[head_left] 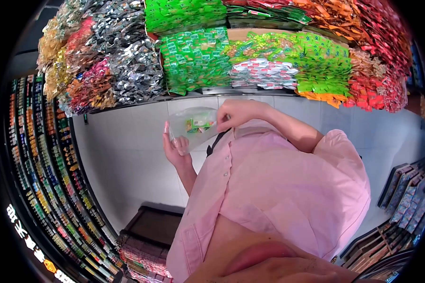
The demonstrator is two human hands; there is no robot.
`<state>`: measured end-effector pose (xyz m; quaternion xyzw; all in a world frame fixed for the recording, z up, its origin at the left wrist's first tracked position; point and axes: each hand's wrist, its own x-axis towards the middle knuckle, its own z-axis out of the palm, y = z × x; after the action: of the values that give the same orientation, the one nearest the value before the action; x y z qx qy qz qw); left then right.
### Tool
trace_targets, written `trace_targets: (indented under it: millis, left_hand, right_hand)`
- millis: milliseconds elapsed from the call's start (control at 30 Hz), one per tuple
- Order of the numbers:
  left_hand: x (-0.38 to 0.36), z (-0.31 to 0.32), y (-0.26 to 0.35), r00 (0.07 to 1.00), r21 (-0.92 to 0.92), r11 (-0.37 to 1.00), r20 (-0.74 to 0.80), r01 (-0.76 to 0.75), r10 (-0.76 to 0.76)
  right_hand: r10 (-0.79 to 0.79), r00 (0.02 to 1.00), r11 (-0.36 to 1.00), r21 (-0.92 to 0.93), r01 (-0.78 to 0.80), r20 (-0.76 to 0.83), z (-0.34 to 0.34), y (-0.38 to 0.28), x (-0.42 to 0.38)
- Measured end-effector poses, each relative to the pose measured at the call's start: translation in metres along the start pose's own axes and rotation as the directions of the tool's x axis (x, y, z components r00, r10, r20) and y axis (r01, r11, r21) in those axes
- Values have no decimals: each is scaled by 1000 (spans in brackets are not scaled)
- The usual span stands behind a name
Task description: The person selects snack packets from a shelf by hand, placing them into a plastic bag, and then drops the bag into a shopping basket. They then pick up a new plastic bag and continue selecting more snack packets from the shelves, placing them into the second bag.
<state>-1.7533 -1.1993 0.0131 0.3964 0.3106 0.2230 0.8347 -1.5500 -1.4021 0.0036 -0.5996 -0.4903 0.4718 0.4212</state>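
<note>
Clear bag (194,140), one, at my eleven o'clock; green packet (200,125) inside. My right hand (232,114): fingers together, clamped on its three-o'clock edge. My left hand (175,150): part-open, cupped against its eight-o'clock side.

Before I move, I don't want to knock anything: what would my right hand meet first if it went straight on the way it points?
Your right hand would first meet the clear plastic bag, right up against it; beyond, perhaps the green packet showing through, though depth is unclear.
</note>
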Motion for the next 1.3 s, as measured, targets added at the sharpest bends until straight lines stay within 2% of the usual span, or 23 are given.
trace_targets:
  millis: [100,200,233,333,367,467,567,700,800,900,1000,1033,1067,1100,1133,1167,1267,1300]
  left_hand:
    - [-4,1,0,997,-9,1000,-69,22,-23]
    - [-8,1,-4,996,2,999,-75,41,-41]
    - [-9,0,-5,997,-3,999,-60,50,-50]
    - [-9,-12,-8,997,20,997,19,73,-73]
    - [-8,-16,-9,995,34,996,52,78,-79]
    - [-8,-17,-7,997,72,995,34,66,-69]
    - [-6,-20,-5,997,90,994,52,60,-65]
    - [-1,-21,-3,997,109,992,39,65,-69]
    - [0,-18,-1,997,115,991,41,67,-72]
    - [2,-17,-3,996,104,992,47,66,-72]
    - [3,-15,-4,997,92,994,49,61,-66]
    - [3,-13,-4,996,98,993,55,62,-67]
    - [3,-12,-4,996,103,993,62,63,-69]
    - [3,-11,-5,993,114,991,77,75,-84]
    - [4,-11,-5,991,126,988,92,86,-98]
    - [5,-10,-5,988,138,986,106,96,-111]
    - [5,1,-6,992,195,975,56,102,-115]
    - [5,-1,-7,990,171,980,82,102,-118]
  right_hand:
    - [-28,990,999,33,33,-138,3,1,8]
    - [5,968,990,-136,-40,-249,0,12,16]
    - [-52,940,983,-183,-11,-336,2,23,18]
    - [-153,812,938,-341,-60,-563,-3,56,22]
    - [-124,780,913,-379,-154,-614,-8,66,21]
    - [-194,537,816,-439,-377,-821,-29,92,13]
    - [-246,468,710,-487,-509,-849,-48,112,-1]
    - [-110,539,591,-491,-640,-835,-58,136,-9]
    - [-133,557,600,-514,-613,-819,-60,142,-11]
    - [-59,578,674,-460,-578,-814,-69,129,-13]
    - [177,449,899,-41,-435,-876,-81,105,-17]
    - [235,474,965,147,-216,-849,-86,108,-17]
    - [278,511,944,331,14,-814,-90,111,-18]
    - [337,505,804,522,285,-795,-89,95,-16]
    - [386,517,563,639,525,-764,-88,80,-14]
    - [389,544,468,668,579,-744,-89,87,-15]
    - [465,605,386,764,518,-646,-72,84,-13]
    - [449,669,352,805,477,-592,-64,89,-12]
